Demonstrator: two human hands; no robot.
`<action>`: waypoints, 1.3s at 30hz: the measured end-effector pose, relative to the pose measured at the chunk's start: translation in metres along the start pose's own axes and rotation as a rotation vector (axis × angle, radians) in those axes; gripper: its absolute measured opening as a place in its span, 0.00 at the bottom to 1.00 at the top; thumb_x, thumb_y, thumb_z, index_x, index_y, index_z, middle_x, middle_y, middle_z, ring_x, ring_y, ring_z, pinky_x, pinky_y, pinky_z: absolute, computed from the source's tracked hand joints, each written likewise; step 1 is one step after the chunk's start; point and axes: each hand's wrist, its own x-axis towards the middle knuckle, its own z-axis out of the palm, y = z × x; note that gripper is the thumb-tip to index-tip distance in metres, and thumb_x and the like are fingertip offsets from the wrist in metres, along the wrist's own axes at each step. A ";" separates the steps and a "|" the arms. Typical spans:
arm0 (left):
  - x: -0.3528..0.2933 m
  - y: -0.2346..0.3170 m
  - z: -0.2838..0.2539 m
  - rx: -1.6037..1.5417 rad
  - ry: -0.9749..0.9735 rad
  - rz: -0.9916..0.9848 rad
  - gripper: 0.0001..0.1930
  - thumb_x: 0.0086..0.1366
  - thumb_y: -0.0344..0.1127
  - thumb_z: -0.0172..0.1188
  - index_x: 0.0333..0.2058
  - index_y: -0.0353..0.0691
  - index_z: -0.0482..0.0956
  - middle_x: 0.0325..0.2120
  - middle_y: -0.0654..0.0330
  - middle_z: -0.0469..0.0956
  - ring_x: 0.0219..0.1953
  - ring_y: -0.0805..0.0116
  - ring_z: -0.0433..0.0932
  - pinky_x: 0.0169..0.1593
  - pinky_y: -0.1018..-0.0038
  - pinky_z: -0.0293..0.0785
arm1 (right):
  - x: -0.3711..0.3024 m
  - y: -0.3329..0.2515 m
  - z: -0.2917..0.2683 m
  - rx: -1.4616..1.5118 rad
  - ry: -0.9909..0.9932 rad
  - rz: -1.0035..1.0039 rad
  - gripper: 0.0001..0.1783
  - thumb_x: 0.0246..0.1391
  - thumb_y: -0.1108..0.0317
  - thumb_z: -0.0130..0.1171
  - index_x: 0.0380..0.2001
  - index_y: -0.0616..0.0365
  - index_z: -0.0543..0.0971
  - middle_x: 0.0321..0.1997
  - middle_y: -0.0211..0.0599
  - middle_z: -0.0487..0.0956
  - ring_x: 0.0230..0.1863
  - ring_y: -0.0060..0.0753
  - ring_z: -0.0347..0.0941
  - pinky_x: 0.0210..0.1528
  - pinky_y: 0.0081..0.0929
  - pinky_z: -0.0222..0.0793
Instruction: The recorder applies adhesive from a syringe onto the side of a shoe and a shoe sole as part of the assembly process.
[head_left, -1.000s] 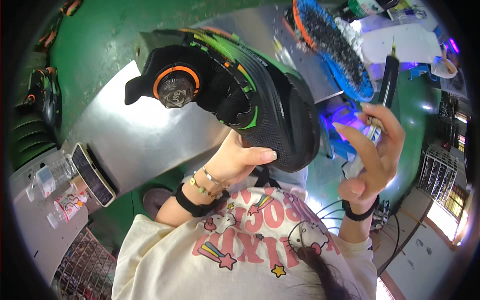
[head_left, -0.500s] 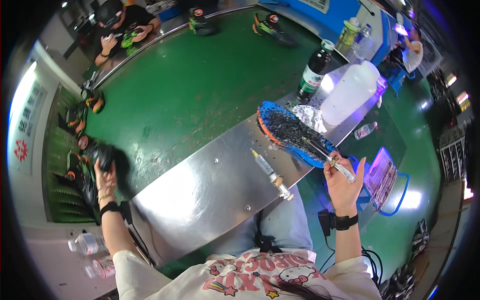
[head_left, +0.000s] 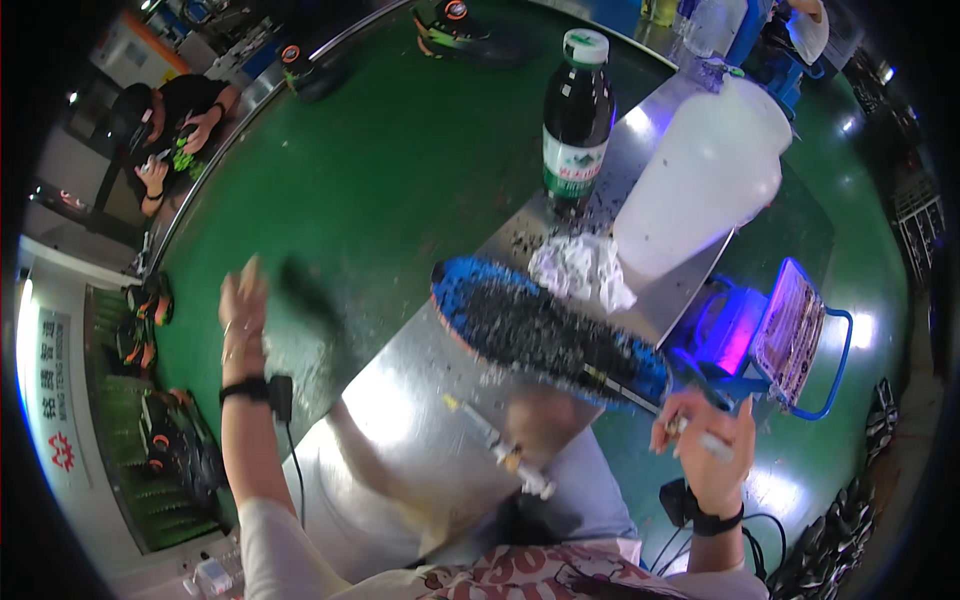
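Note:
My right hand (head_left: 705, 445) holds a clear syringe (head_left: 716, 447) by its rear end, and the narrow front reaches over the edge of a blue shoe sole (head_left: 655, 378). Black crumbs cover the middle of that sole. Nearer to me, a second syringe (head_left: 487, 432) with a yellow tip lies on the metal plate (head_left: 400, 385). Away to the left, my left hand (head_left: 243, 295) is above the green table, its fingers blurred by motion. Black and orange shoes (head_left: 182, 440) stand along the left side, nearest to that hand.
Behind the sole are a crumpled white tissue (head_left: 580, 270), a dark capped bottle (head_left: 578, 120) and a large white jug (head_left: 700, 180). More shoes (head_left: 465, 35) stand at the far edge. A co-worker (head_left: 165, 130) sits far left. On the right is a blue-framed stool (head_left: 785, 345).
My left hand has come away from the black shoe it was touching. The right hand still has the syringe, now lower in the picture. The whole view has shifted.

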 end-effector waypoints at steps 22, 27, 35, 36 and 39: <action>0.221 -0.111 0.409 0.028 -0.502 -0.180 0.20 0.58 0.51 0.59 0.37 0.38 0.76 0.28 0.62 0.77 0.23 0.77 0.73 0.22 0.81 0.69 | 0.012 -0.039 0.003 -0.155 0.101 0.205 0.41 0.61 0.42 0.21 0.22 0.66 0.74 0.33 0.52 0.72 0.31 0.41 0.69 0.39 0.33 0.64; 0.110 -0.060 0.247 0.241 -0.274 -0.100 0.16 0.58 0.45 0.63 0.38 0.40 0.76 0.31 0.68 0.75 0.29 0.83 0.71 0.29 0.89 0.67 | 0.005 -0.025 -0.003 -0.256 -0.034 0.027 0.43 0.63 0.46 0.16 0.20 0.69 0.74 0.38 0.56 0.72 0.34 0.47 0.71 0.43 0.37 0.66; -0.325 0.000 0.023 0.064 0.091 -0.195 0.19 0.65 0.38 0.50 0.51 0.34 0.65 0.45 0.56 0.71 0.45 0.70 0.71 0.51 0.72 0.67 | -0.013 -0.015 0.007 -0.113 -0.213 -0.174 0.40 0.65 0.49 0.17 0.20 0.68 0.73 0.39 0.53 0.72 0.34 0.40 0.69 0.43 0.35 0.64; -0.364 0.010 0.020 0.178 0.223 -0.266 0.20 0.64 0.38 0.51 0.51 0.34 0.65 0.45 0.55 0.70 0.46 0.69 0.70 0.51 0.72 0.67 | -0.011 -0.012 0.010 -0.120 -0.231 -0.204 0.40 0.65 0.49 0.18 0.20 0.67 0.73 0.39 0.53 0.72 0.33 0.39 0.70 0.43 0.34 0.64; -0.463 0.029 0.002 0.428 0.450 -0.432 0.24 0.62 0.39 0.54 0.53 0.34 0.64 0.48 0.53 0.69 0.48 0.67 0.69 0.53 0.71 0.65 | 0.001 -0.002 0.017 -0.151 -0.258 -0.278 0.37 0.65 0.51 0.22 0.19 0.67 0.73 0.39 0.52 0.72 0.32 0.38 0.70 0.42 0.33 0.64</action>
